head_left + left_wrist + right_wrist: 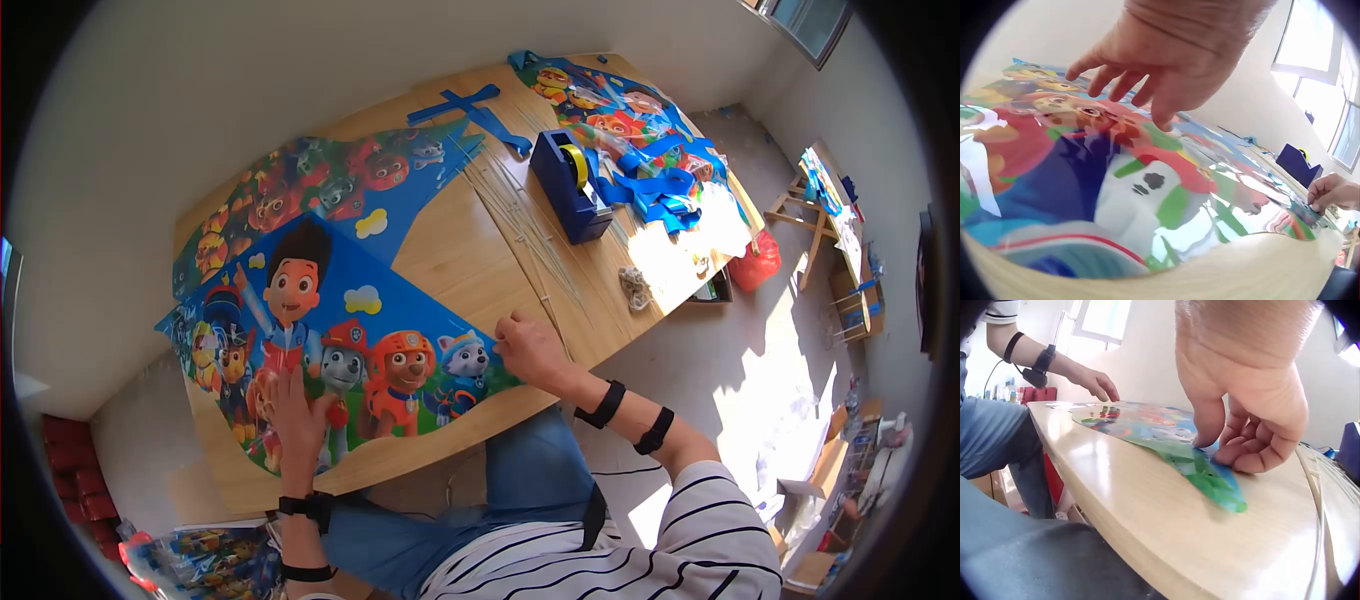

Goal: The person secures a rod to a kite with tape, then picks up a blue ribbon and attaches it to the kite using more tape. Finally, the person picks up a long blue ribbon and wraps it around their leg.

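Note:
A thin, glossy blue kite sheet (340, 300) printed with cartoon characters lies along the table's near side. My left hand (292, 412) is over its lower left part, fingers spread and fairly straight; the left wrist view shows this hand (1166, 56) low above the print. At the sheet's right corner, my right hand (535, 350) pinches the edge between thumb and curled fingers. Close up in the right wrist view, the green corner (1213, 481) sticks out past the right hand (1254, 419), slightly raised off the wood.
A second printed sheet (330, 185) lies behind the first. Thin pale rods (515, 225) run beside a dark blue tape dispenser (572, 188). Blue ribbons (655, 195) and another printed sheet (640, 110) lie at the right. The table's rounded front edge (420, 465) is above my legs.

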A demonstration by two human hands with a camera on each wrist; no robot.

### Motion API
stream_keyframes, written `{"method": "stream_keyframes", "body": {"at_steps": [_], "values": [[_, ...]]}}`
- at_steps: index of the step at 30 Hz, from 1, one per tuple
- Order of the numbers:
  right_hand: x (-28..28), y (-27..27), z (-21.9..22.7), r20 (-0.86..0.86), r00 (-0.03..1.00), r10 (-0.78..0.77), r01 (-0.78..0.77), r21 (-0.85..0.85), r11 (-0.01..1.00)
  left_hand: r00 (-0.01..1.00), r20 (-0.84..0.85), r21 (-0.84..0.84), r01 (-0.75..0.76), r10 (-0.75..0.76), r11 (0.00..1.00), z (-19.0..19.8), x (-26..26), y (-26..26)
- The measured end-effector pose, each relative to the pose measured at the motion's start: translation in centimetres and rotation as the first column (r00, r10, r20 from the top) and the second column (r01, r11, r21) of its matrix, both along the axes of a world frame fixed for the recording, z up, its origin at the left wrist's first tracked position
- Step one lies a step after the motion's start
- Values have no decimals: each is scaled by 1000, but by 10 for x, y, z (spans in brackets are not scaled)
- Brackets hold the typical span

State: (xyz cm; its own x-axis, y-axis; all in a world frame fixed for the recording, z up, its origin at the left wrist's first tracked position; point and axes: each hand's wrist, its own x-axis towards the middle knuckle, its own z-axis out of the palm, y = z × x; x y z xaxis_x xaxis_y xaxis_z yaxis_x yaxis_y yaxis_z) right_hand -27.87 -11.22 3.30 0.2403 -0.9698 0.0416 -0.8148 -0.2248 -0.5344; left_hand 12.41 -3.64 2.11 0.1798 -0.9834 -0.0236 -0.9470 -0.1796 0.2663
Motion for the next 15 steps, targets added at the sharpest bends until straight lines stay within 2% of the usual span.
{"method": "stream_keyframes", "body": {"at_steps": [3, 4, 6, 8, 11, 15], "values": [[-10, -56, 8, 13, 999, -46, 47, -144, 988, 999, -24, 68, -35, 36, 997, 21, -35, 4], [-15, -81, 11, 38, 998, -55, 61, -203, 977, 998, -18, 86, -50, 52, 995, 22, -38, 2], [-21, -136, 17, 63, 997, -54, 66, -215, 974, 999, -26, 113, -32, 35, 993, 20, -32, -2], [-19, -188, 18, -5, 992, -127, 123, -216, 969, 999, -31, 114, -22, 25, 993, 16, -26, -4], [-26, -266, 2, -16, 981, -193, 187, -173, 967, 999, -33, 105, -26, 29, 994, 9, -26, -3], [-26, -321, 1, 33, 945, -327, 328, -68, 942, 998, -49, 113, -38, 44, 993, 12, -29, -2]]}}
